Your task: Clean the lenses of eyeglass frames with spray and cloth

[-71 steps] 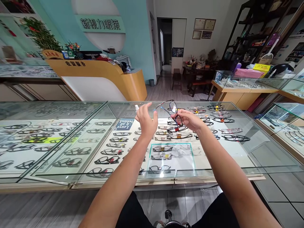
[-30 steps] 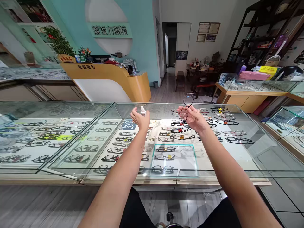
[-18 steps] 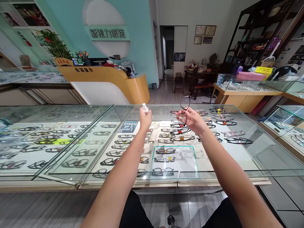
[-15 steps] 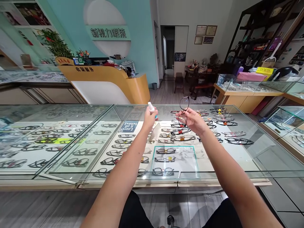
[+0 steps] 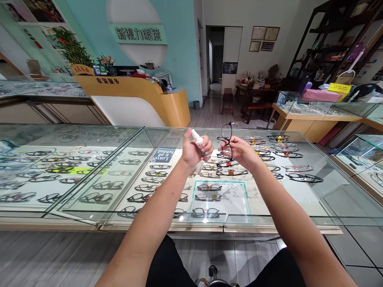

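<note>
Above the glass counter, my left hand (image 5: 194, 150) is closed around a small white spray bottle (image 5: 197, 139), its nozzle tilted up and to the left. A cloth (image 5: 197, 168), pale and partly hidden, shows below that hand. My right hand (image 5: 241, 151) pinches a pair of dark-framed eyeglasses (image 5: 228, 137) near the middle, the frame turned upright with one lens above the fingers and one beside them. The bottle and the glasses are close together but apart. Rows of eyeglasses (image 5: 209, 187) lie under the glass below both hands.
The glass display counter (image 5: 269, 220) spans the width in front of me. A wooden cashier desk (image 5: 176, 109) stands beyond it on the left. Another display case (image 5: 317, 116) is at the right, and a dark stool (image 5: 228, 99) stands near the doorway.
My left hand has moved right, closer to the glasses, and turned so the bottle's body and more fingers show. The glasses in my right hand have turned slightly and shifted a little left.
</note>
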The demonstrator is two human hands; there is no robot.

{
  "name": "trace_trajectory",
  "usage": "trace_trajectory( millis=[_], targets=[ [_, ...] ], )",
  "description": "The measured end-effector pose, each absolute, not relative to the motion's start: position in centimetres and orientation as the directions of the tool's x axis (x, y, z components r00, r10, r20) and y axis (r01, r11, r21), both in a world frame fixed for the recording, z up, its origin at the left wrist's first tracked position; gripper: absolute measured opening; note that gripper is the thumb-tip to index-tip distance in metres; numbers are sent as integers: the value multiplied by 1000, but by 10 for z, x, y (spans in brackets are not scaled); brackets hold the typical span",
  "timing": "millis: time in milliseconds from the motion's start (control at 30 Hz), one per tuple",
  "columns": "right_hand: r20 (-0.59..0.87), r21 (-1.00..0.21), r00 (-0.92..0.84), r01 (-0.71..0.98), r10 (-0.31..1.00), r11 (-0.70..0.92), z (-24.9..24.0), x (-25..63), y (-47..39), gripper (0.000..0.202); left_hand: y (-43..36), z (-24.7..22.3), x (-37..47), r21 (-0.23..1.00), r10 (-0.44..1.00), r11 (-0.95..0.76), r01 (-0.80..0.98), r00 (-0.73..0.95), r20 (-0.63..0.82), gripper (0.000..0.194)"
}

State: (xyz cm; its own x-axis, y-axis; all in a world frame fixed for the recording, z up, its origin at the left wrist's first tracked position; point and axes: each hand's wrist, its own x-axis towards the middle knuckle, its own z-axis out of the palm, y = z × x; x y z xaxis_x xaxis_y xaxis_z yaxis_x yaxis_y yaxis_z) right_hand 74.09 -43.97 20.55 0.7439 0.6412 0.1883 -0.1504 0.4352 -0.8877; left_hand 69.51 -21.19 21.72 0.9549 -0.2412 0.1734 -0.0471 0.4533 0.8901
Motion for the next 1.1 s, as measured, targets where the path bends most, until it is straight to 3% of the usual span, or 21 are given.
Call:
trace_trajectory(
  millis=[100,233,333,533,833,1100],
  targets=[
    [176,-903,744,-139,645,407,204,741,-439,40,-216,213,699,927,-186,356,-117,963,193,86],
    [174,-927,738,-102,652,362,201,739,-436,39,-222,201,707,969,1,22,-245,969,245,79],
    [174,-945,720,-70,672,319,200,738,-433,40,-226,195,708,954,46,-130,-269,960,277,75],
    [169,-960,699,-41,695,275,199,735,-430,40,-226,193,706,931,-3,-223,-290,955,296,67],
    [200,-936,715,-63,670,347,201,738,-432,37,-230,190,703,936,24,-111,-334,941,339,68],
    [225,-867,782,-112,581,486,199,748,-432,37,-231,181,703,824,-159,-391,-411,912,379,63]
  ],
)
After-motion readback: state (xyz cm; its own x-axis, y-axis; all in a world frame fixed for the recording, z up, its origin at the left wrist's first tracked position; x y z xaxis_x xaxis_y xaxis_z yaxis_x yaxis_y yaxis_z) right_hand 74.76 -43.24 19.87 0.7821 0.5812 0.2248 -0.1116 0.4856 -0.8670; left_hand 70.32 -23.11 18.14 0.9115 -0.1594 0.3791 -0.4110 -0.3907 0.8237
